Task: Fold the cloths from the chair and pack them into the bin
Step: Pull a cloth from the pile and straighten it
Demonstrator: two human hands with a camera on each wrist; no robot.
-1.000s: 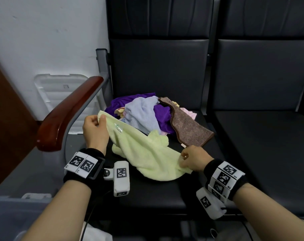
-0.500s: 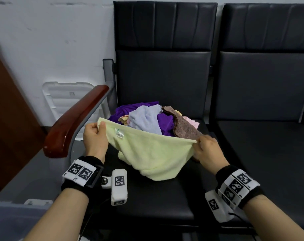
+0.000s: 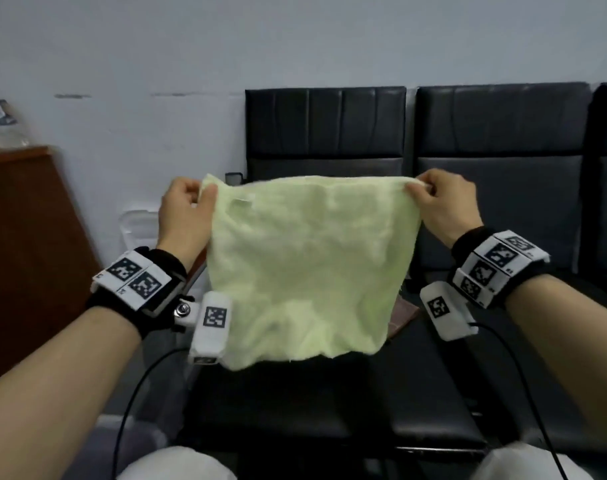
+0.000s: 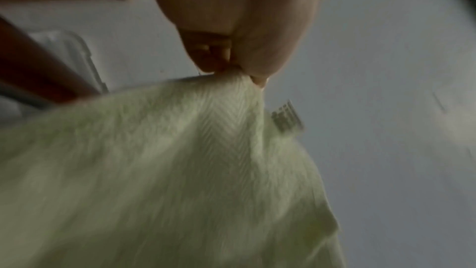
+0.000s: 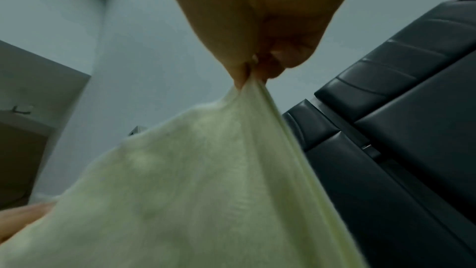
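Our left hand [image 3: 184, 211] and right hand [image 3: 440, 206] pinch the top corners of the yellow cloth [image 3: 305, 271], which looks soft, light and floppy.

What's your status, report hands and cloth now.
Left hand and right hand each pinch a top corner. Yellow-green cloth hangs spread, unfolded, above the chair. Nothing obstructing.

Soft, dim, even light is falling across the head view, casting no hard shadows or glare. Motion blur is smearing the left edge and the pale green cloth [image 3: 305, 271]. The wide lens is bending the black chair [image 3: 326, 133] backs. Both wrist views are looking dark, grainy and soft, with the nearest skin out of focus.
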